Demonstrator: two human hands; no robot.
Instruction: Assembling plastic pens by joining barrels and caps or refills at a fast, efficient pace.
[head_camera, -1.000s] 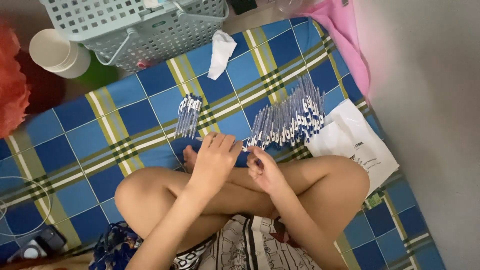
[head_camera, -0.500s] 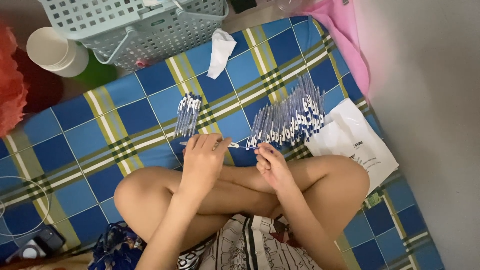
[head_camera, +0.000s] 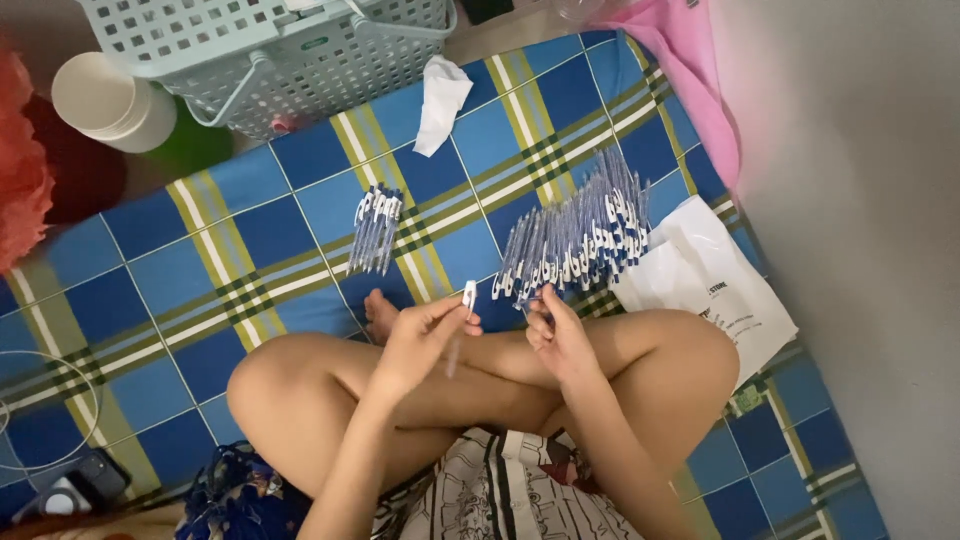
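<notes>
You sit cross-legged on a blue, green and yellow plaid woven mat (head_camera: 300, 215), smooth and flat under your knees. Your left hand (head_camera: 420, 340) pinches a slim clear plastic pen with a white cap (head_camera: 462, 318) between thumb and fingertips, cap end up, the barrel slanting down over your shin. Your right hand (head_camera: 560, 335) is curled, fingers drawn together; it seems to grip something thin, but the view is too soft to say what.

Just beyond the held pen, a long fanned row of matching clear pens with blue-and-white caps (head_camera: 580, 235) lies on the mat, and to that row's left sits a small tidy bundle of the same pens (head_camera: 375, 230). A crumpled white tissue (head_camera: 440, 100) lies farther up from the bundle, beside a pale green perforated plastic basket (head_camera: 270, 50). A glossy white plastic bag (head_camera: 705, 285) touches the row's right end.

Half a second ago your hands were nearly together at the foot of the row; now they are apart, and the pen is raised in your left hand.
</notes>
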